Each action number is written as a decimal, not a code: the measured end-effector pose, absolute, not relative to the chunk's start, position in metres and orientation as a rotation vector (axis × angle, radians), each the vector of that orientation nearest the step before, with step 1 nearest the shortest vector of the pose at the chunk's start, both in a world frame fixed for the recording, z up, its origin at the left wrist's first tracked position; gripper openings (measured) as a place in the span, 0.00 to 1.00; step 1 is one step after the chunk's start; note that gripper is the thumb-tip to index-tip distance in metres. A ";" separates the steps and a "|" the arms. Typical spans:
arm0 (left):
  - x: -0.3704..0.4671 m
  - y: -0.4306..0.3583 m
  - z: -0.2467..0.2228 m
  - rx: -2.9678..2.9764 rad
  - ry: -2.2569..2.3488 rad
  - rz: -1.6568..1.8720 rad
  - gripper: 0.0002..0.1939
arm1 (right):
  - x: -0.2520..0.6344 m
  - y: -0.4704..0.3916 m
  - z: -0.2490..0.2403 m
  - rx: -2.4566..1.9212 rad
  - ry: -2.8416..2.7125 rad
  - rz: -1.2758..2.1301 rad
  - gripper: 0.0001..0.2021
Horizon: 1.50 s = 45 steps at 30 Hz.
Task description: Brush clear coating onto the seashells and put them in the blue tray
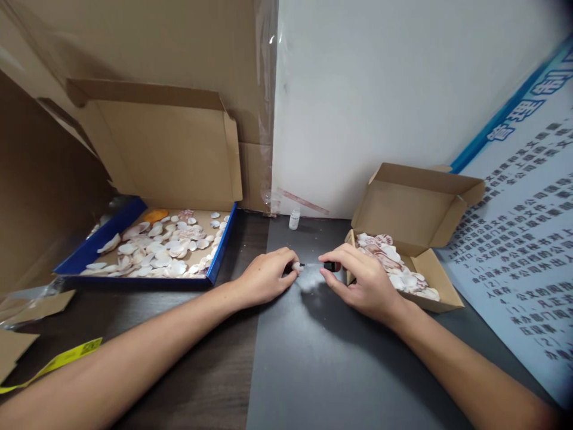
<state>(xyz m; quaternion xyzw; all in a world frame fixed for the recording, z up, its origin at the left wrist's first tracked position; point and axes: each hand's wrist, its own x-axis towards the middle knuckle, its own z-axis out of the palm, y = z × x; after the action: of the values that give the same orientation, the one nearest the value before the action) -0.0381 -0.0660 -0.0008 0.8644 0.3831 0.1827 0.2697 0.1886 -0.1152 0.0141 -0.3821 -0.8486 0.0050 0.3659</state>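
Observation:
My left hand (pixel 268 275) pinches a small whitish piece (pixel 297 267), perhaps a shell, between thumb and fingers over the edge of the dark grey mat (pixel 290 358). To its right, the fingers and thumb of my right hand (pixel 358 276) are closed on a black cap (pixel 330 266) with a thin stem that points left toward the whitish piece. Whether the tip touches that piece is too small to tell. Behind the hands a small white bottle (pixel 294 220) stands upright on the mat.
A blue-sided box (pixel 98 242) with its lid up holds many shells at the left. Another open cardboard box (pixel 439 278) of shells is at the right, beside a printed sheet (pixel 514 239). Yellow tape (pixel 67 358) lies at the lower left.

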 end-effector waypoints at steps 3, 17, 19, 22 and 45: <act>-0.037 -0.066 0.000 2.145 0.997 0.561 0.03 | 0.187 -0.116 0.013 -0.970 -2.181 0.015 0.07; -0.034 -0.065 -0.001 1.803 0.872 0.611 0.11 | 0.184 -0.120 0.017 -0.983 -2.142 -0.051 0.07; -0.034 -0.066 0.000 1.823 0.879 0.597 0.12 | 0.184 -0.120 0.017 -1.018 -2.124 -0.064 0.07; -0.034 -0.066 0.000 1.846 0.876 0.595 0.12 | 0.185 -0.120 0.017 -0.990 -2.109 -0.053 0.07; -0.037 -0.061 0.002 1.594 0.764 0.572 0.12 | 0.184 -0.120 0.019 -1.002 -2.112 0.033 0.06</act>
<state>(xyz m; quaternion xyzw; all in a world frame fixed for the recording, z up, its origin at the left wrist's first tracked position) -0.0374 -0.0613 0.0020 0.6870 0.3295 0.2468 0.5988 0.1835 -0.1198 0.0187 -0.3945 -0.8315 0.0128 0.3909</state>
